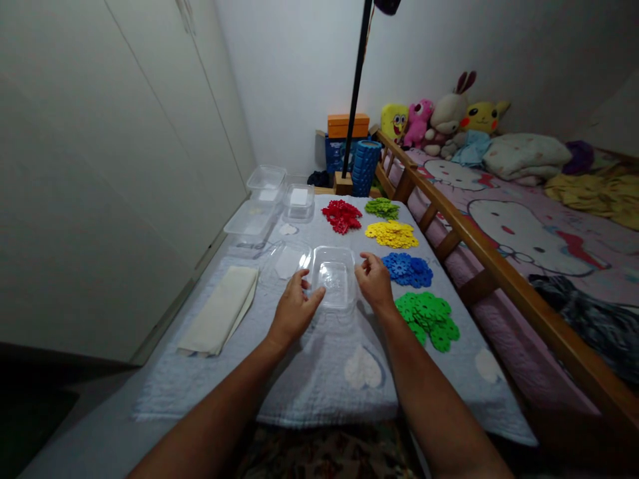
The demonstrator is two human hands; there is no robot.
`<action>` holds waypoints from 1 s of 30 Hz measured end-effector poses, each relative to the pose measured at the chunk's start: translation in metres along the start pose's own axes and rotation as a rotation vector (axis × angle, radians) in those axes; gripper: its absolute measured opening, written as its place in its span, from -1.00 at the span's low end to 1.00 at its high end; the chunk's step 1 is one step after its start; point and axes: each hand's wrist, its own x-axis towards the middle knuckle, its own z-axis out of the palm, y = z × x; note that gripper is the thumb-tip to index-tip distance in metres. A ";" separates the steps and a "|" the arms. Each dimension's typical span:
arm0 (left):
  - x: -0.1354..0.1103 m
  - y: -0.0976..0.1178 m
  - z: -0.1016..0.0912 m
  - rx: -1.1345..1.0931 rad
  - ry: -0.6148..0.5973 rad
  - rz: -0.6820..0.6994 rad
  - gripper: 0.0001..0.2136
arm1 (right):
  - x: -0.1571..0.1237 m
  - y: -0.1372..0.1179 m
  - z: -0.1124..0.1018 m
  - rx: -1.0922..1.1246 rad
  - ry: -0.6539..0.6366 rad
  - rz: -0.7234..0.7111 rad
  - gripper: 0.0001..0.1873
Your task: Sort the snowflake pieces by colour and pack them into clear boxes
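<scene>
A clear plastic container [333, 283] stands on the cloth between my two hands, its open top facing up. At its left side, my left hand [294, 309] has thumb and fingers apart, with the thumb tip over the near left rim. My right hand [375, 281] is beside the right rim, fingers loosely bent and a gap between thumb and forefinger. Whether either hand touches the container is hard to tell. Just left of it lies a clear lid [299, 251] with a pale label. Blue flower-shaped pieces [407, 268] are piled right of my right hand.
Green [428, 318], yellow [392, 234], lime [382, 207] and red pieces [342, 216] form separate piles. More clear containers [252, 219] stand at the far left. A folded cream cloth [219, 309] lies at left. A wooden bed rail [449, 223] borders the right side.
</scene>
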 end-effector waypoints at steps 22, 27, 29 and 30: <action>-0.005 -0.024 -0.019 -0.229 0.138 -0.025 -0.63 | -0.072 0.095 -0.138 -0.738 -0.064 0.058 -0.37; -0.008 -0.027 -0.015 -0.209 0.163 0.013 -0.69 | -0.077 0.080 -0.122 -0.757 -0.065 -0.003 -0.40; -0.008 -0.027 -0.014 -0.208 0.164 0.018 -0.70 | -0.078 0.075 -0.116 -0.759 -0.060 -0.013 -0.40; -0.008 -0.027 -0.013 -0.209 0.166 0.018 -0.71 | -0.078 0.073 -0.113 -0.758 -0.059 -0.017 -0.40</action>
